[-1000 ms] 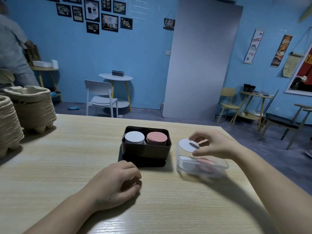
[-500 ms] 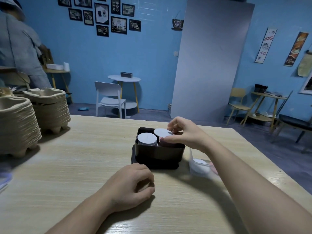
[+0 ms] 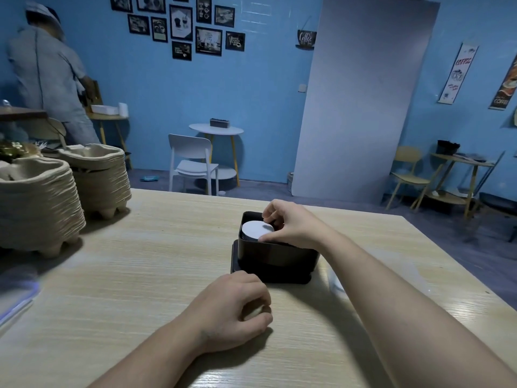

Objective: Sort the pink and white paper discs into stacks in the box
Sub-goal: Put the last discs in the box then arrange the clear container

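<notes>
Black box (image 3: 275,254) sat upright on the surface, top open, on a flat dark base slightly wider than itself. White disc (image 3: 256,230): round, plain, roughly flat, at rim level over the box's left side. Right hand (image 3: 291,225) pinched its right edge. That hand hid the box's right side.

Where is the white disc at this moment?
Head view: the white disc is over the left side of the black box, mid-table, its right edge pinched by the right hand.
</notes>
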`<state>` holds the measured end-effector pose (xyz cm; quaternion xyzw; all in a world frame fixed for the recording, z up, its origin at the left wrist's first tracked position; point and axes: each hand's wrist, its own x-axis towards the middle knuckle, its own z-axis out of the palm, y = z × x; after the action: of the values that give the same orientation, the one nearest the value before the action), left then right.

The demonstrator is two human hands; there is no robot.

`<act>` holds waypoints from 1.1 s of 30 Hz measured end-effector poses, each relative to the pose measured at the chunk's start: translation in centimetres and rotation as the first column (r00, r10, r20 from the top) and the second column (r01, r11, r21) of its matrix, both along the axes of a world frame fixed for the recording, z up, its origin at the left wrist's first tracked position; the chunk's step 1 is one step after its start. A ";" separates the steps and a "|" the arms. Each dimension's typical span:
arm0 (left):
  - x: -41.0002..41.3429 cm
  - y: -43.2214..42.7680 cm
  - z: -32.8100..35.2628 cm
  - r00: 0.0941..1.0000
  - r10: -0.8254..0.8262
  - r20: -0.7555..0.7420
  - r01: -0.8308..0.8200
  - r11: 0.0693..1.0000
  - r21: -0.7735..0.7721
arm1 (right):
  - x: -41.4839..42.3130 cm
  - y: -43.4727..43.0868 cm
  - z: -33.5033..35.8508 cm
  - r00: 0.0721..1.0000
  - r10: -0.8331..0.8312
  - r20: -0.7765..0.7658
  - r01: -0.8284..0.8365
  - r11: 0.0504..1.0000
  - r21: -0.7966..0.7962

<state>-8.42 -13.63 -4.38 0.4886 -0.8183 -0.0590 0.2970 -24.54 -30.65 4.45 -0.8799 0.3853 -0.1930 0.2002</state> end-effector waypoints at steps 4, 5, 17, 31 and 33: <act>0.0 0.1 0.0 1.000 0.003 0.004 -0.003 1.000 0.006 | 0.0 0.3 0.0 1.000 0.004 0.002 -0.004 1.000 -0.030; 0.0 0.1 0.1 1.000 0.003 0.004 -0.003 1.000 0.008 | -0.2 0.4 0.2 1.000 -0.005 0.009 0.005 0.999 -0.043; 0.3 0.1 -0.1 1.000 0.023 -0.014 -0.022 0.999 0.031 | -12.1 0.5 1.6 0.985 -0.101 0.142 0.099 0.995 0.020; 0.3 0.1 -0.1 1.000 0.018 -0.015 -0.017 0.999 0.047 | -16.6 -0.7 -2.1 0.933 0.001 -0.359 0.055 0.988 0.148; 0.3 0.1 -0.1 1.000 0.018 -0.015 -0.017 0.999 0.051 | -16.4 -0.8 -2.2 0.935 0.013 -0.355 0.042 0.988 0.147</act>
<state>-8.10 -13.51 -4.43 0.5026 -0.8100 -0.0811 0.2911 -40.98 -31.40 2.24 -0.8795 0.4353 -0.0030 0.1924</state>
